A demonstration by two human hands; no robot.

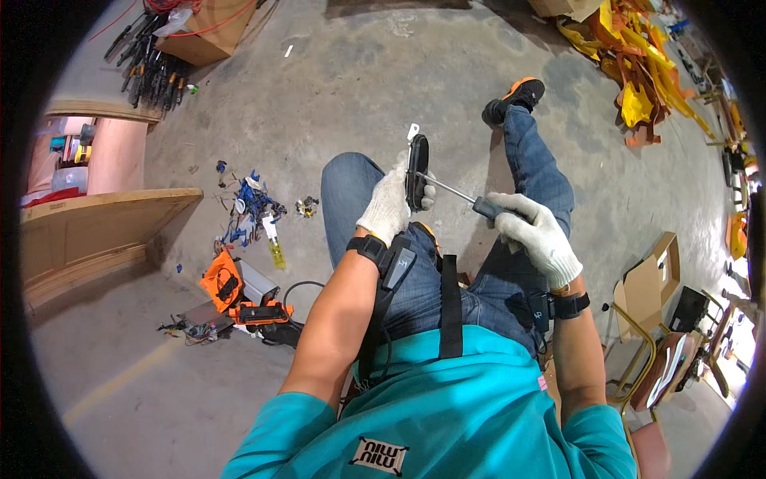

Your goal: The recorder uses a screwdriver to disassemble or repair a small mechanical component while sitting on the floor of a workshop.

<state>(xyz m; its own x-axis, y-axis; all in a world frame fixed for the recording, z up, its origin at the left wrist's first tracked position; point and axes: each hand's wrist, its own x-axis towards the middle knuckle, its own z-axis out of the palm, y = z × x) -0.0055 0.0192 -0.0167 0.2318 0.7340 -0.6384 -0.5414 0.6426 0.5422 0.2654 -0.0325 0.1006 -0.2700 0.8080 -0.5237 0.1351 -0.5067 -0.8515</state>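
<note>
My left hand (386,203), in a white knit glove, is closed around a long black rounded part (418,164). A pale metal tab with a hole sticks out of the part's far end. My right hand (542,239), gloved too, grips the dark handle of a screwdriver (456,191). Its shaft points left, and the tip meets the side of the black part near its middle. Whether the tip sits in a screw or a seam is too small to tell. Both hands are above my lap, between my bent legs.
On the floor at left lie blue scraps (257,209) and an orange-and-black tool or device (263,311) with a cable. Wooden furniture (112,235) stands beyond. Yellow and orange pieces (634,80) are heaped at far right. A cardboard box (650,279) and chairs are at near right.
</note>
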